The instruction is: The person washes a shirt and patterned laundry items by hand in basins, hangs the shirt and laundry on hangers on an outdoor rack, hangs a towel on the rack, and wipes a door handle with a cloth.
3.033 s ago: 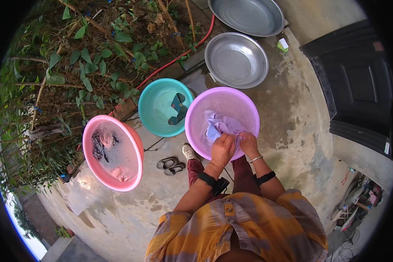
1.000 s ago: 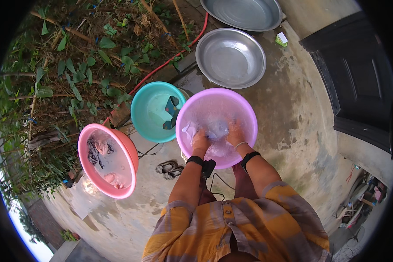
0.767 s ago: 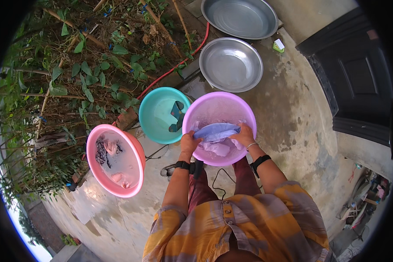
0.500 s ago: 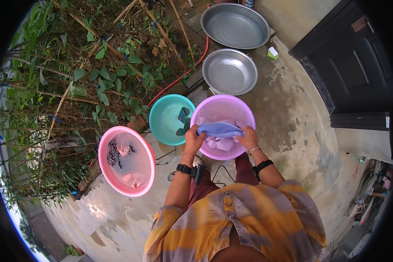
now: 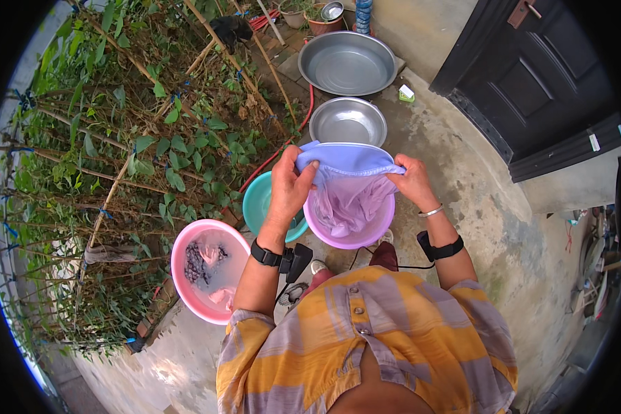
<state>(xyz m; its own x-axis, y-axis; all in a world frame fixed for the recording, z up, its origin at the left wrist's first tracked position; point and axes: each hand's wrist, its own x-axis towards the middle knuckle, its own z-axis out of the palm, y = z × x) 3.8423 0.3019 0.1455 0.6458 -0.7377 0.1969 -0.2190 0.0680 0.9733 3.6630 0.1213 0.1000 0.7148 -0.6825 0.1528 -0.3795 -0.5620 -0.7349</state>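
Observation:
A lilac garment with a smooth blue-violet band (image 5: 350,159) is stretched between my hands. My left hand (image 5: 291,183) pinches the band's left end, thumb on top. At its right end, my right hand (image 5: 414,181) is closed on the edge. Thinner, crumpled lilac fabric (image 5: 348,207) hangs from the band down into the purple basin (image 5: 352,244). How much of it still lies in the basin cannot be told. Beside that basin, partly behind my left hand and wrist, sits a teal basin (image 5: 259,200).
A pink basin (image 5: 177,265) at the left holds cloudy water, dark patterned cloth (image 5: 199,265) and pink cloth (image 5: 221,298). Beyond stand a round steel basin (image 5: 348,123) and a larger oval one (image 5: 348,65). Staked plants (image 5: 152,138) line the left; a dark door (image 5: 531,76) stands right.
Both hands have risen out of the purple basin, lifting the garment's band with them. Its fabric now hangs down, where before it was bunched in the basin. The view has shifted too.

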